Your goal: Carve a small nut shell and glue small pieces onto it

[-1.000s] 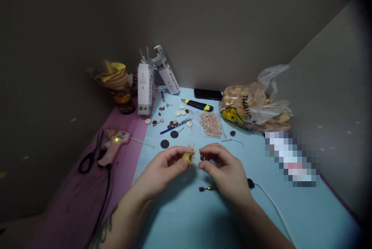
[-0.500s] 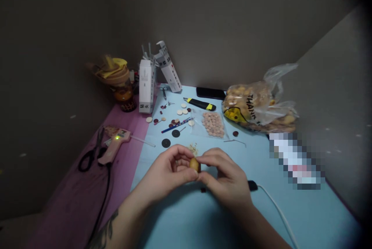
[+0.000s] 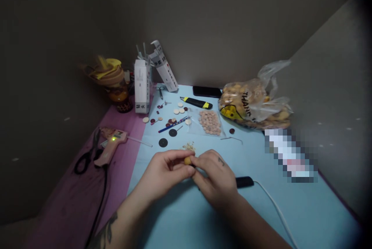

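Observation:
Between my two hands is a small round yellow-brown nut-like piece [image 3: 188,160]; much of it is hidden by fingers. My left hand [image 3: 165,171] pinches it from the left, with thumb and fingertips closed on it. From the other side my right hand [image 3: 216,177] presses its thumb and forefinger against the same piece. Pale crumbs [image 3: 188,147] lie on the blue mat [image 3: 171,218] just beyond my fingers. A black bar-shaped device [image 3: 244,182] with a white cable is partly behind my right hand.
Beyond my hands lie a bag of small round beads [image 3: 209,122], black discs [image 3: 163,143], a pencil [image 3: 173,124] and a utility knife [image 3: 197,103]. At left are a glue gun [image 3: 112,148], scissors [image 3: 87,156] and a cup [image 3: 119,90]. A filled plastic bag [image 3: 252,105] stands back right.
The whole view has shifted slightly, so things sit further left. My right hand has turned, its back now showing more, and the piece is more covered by my fingers.

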Demonstrator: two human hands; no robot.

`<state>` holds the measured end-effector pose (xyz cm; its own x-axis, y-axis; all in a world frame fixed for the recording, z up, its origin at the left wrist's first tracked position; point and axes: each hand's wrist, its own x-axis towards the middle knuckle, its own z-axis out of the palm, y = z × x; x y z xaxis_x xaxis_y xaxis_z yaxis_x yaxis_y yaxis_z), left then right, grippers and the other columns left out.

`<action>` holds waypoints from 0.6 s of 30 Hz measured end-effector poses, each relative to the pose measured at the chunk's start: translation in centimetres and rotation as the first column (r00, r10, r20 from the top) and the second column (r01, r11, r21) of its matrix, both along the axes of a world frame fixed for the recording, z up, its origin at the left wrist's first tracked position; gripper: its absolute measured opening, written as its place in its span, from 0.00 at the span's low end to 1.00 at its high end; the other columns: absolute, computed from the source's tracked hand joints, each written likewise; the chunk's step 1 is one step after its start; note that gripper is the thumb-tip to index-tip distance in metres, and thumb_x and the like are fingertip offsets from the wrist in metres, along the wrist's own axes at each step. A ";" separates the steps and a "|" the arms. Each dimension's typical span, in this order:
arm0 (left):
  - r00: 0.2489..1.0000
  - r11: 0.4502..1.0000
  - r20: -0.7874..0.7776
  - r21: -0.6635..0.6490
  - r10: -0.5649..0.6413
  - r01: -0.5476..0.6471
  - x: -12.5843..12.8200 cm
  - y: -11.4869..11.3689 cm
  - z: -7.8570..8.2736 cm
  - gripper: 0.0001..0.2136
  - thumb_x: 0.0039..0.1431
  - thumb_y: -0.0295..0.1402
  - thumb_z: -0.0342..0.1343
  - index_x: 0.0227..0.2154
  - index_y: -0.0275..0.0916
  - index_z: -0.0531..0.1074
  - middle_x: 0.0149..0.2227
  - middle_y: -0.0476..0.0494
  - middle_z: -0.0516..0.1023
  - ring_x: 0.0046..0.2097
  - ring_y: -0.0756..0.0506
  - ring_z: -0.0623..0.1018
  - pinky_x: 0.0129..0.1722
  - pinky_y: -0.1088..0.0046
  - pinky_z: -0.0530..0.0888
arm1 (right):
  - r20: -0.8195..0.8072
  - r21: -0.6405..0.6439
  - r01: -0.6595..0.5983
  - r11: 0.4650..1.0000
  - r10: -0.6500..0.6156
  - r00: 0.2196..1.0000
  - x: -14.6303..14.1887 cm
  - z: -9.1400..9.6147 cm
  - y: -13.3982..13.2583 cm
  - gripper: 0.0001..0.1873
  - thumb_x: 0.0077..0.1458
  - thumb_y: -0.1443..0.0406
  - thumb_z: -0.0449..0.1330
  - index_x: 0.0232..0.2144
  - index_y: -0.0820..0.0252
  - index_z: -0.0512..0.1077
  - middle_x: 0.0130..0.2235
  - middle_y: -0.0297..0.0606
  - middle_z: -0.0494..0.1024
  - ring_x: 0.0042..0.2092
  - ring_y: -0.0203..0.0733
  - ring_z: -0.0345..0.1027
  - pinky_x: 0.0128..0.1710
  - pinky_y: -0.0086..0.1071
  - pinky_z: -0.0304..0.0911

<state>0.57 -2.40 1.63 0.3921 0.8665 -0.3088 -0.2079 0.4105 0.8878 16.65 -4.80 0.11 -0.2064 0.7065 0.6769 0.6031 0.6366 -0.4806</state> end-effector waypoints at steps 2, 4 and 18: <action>0.998 0.997 -0.043 0.070 0.036 -0.033 0.1 0.1 0.1 0.13 0.41 0.30 0.69 0.34 0.40 0.81 0.37 0.43 0.81 0.38 0.46 0.78 0.40 0.69 0.74 | 0.043 -0.008 0.009 1.000 -0.009 0.999 -0.1 -0.2 -0.1 0.14 0.56 0.74 0.57 0.43 0.56 0.71 0.30 0.37 0.75 0.32 0.41 0.68 0.32 0.36 0.68; 0.997 0.993 -0.056 0.109 0.057 -0.050 0.2 0.2 0.2 0.12 0.42 0.30 0.68 0.34 0.40 0.81 0.37 0.43 0.81 0.38 0.45 0.78 0.40 0.69 0.74 | 0.052 -0.030 0.023 0.999 -0.021 0.998 -0.1 -0.2 -0.2 0.14 0.57 0.72 0.58 0.45 0.55 0.70 0.32 0.38 0.75 0.34 0.42 0.69 0.34 0.37 0.69; 0.967 0.999 0.254 -0.049 -0.002 0.015 -0.2 0.2 -0.3 0.11 0.52 0.33 0.64 0.39 0.37 0.78 0.33 0.45 0.80 0.36 0.50 0.77 0.36 0.78 0.71 | -0.136 -0.117 0.046 0.992 -0.062 0.989 0.2 0.9 -0.6 0.15 0.54 0.72 0.59 0.44 0.57 0.69 0.45 0.43 0.72 0.47 0.45 0.68 0.47 0.40 0.66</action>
